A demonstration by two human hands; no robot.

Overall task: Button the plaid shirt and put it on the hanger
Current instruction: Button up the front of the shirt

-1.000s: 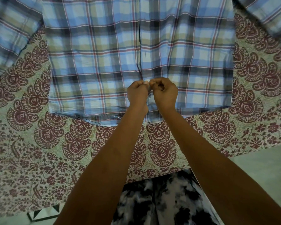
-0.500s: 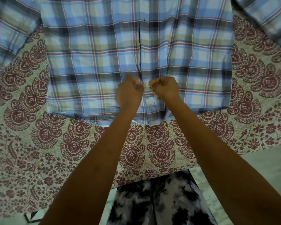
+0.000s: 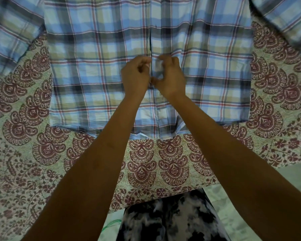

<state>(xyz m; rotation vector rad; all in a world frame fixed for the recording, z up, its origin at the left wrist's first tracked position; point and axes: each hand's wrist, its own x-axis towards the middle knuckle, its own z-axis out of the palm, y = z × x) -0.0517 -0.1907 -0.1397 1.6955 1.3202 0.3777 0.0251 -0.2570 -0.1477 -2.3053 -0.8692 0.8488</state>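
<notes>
The plaid shirt, blue, green and red checked, lies flat on a patterned bedsheet with its hem toward me and its sleeves spread to both sides. My left hand pinches the left edge of the front placket. My right hand pinches the right edge beside it, thumbs nearly touching. Above my hands the placket shows a narrow dark gap. Any button under my fingers is hidden. No hanger is in view.
The bedsheet with maroon paisley print covers the bed, its near edge hanging just in front of my legs in black-and-white trousers. Pale floor shows at the lower right.
Both hands have moved up the placket, away from the hem, and still pinch the two front edges together.
</notes>
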